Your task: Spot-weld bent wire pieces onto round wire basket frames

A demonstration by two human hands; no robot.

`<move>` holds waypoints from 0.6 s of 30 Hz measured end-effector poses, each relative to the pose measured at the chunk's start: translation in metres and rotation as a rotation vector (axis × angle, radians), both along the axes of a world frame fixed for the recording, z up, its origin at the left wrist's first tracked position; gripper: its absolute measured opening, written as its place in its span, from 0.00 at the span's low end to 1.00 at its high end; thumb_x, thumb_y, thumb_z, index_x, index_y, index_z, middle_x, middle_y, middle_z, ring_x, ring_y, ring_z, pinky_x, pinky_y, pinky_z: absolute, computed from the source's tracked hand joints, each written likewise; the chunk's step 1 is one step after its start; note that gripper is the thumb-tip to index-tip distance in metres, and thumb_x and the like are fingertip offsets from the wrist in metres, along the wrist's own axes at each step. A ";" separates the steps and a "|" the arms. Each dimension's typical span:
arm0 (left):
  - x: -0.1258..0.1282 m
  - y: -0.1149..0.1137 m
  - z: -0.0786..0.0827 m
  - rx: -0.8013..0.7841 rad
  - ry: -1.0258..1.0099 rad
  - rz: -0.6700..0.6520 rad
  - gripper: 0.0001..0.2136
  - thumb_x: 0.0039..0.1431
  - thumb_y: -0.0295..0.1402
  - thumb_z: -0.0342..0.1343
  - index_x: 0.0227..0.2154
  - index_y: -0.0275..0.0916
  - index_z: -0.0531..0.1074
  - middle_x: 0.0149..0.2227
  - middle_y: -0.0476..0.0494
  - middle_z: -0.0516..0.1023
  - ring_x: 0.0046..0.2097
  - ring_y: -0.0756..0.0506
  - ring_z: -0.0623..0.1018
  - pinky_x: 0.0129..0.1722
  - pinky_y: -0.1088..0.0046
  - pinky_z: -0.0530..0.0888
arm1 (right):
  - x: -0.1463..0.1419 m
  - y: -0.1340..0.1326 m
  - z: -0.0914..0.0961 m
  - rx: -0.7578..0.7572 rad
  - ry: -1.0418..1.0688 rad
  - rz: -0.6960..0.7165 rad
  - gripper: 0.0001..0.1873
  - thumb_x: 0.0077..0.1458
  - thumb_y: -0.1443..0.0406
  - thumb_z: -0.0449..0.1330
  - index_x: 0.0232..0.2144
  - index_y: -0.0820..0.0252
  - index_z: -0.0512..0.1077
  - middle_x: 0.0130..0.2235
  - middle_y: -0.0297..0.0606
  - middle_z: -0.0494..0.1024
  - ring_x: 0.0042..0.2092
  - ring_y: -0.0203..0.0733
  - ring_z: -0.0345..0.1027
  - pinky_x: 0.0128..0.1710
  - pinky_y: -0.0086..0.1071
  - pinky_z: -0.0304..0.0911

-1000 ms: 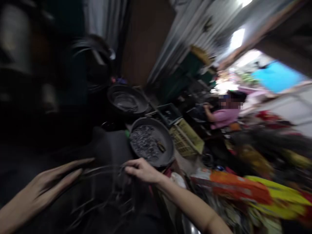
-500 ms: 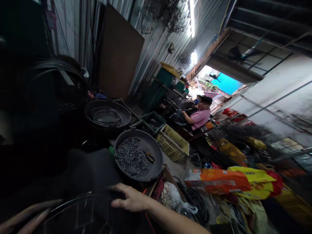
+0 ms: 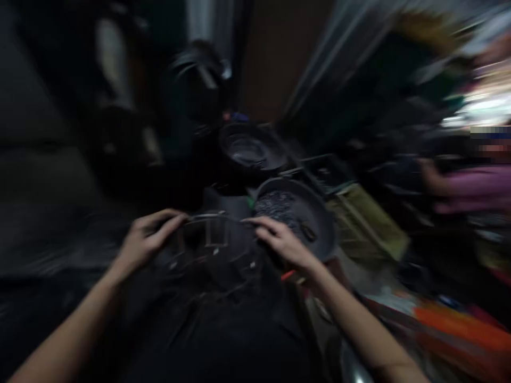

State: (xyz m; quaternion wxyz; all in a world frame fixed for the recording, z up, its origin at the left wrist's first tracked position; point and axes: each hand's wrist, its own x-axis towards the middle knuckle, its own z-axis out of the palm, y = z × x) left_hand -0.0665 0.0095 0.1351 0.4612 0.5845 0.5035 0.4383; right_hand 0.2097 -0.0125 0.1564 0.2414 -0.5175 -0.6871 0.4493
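Observation:
The whole view is smeared by motion. A dark wire frame (image 3: 209, 234), like a round cage of thin metal rods, sits low in the middle in front of me. My left hand (image 3: 146, 239) curls over its left rim with the fingers bent around the wire. My right hand (image 3: 281, 242) rests on its right rim with the fingers bent down onto it. Just beyond my right hand stands a round dark basin (image 3: 319, 213) holding a heap of small metal pieces (image 3: 279, 205).
A second dark basin (image 3: 251, 149) with coiled wire stands farther back. A yellow crate (image 3: 371, 223) and a dark crate (image 3: 327, 170) lie to the right. A person in a pink top (image 3: 475, 186) sits at the far right. Orange sacks (image 3: 459, 324) lie low right.
The view swung down and left and is blurred again. Both hands moved up and inward onto the wire frame's rim, the left hand going from outstretched fingers to curled ones.

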 end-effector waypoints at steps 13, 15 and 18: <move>-0.031 -0.016 -0.025 -0.133 0.075 -0.255 0.20 0.57 0.41 0.55 0.50 0.40 0.67 0.42 0.45 0.77 0.42 0.47 0.76 0.41 0.76 0.70 | -0.020 0.014 -0.038 -0.086 -0.162 0.139 0.23 0.57 0.49 0.51 0.44 0.54 0.75 0.50 0.41 0.71 0.53 0.47 0.64 0.55 0.41 0.56; -0.026 -0.010 -0.018 -0.108 0.120 -0.332 0.16 0.59 0.41 0.53 0.47 0.40 0.72 0.42 0.45 0.78 0.43 0.46 0.76 0.42 0.76 0.70 | -0.021 0.016 -0.036 -0.110 -0.146 0.139 0.23 0.56 0.48 0.52 0.44 0.54 0.76 0.49 0.41 0.72 0.52 0.48 0.64 0.54 0.40 0.57; -0.016 -0.008 -0.019 -0.045 0.185 -0.330 0.14 0.61 0.40 0.50 0.43 0.40 0.75 0.41 0.46 0.79 0.41 0.46 0.78 0.41 0.76 0.71 | -0.021 0.015 -0.034 -0.138 -0.116 0.129 0.25 0.53 0.46 0.54 0.42 0.55 0.77 0.47 0.42 0.73 0.51 0.49 0.65 0.52 0.39 0.59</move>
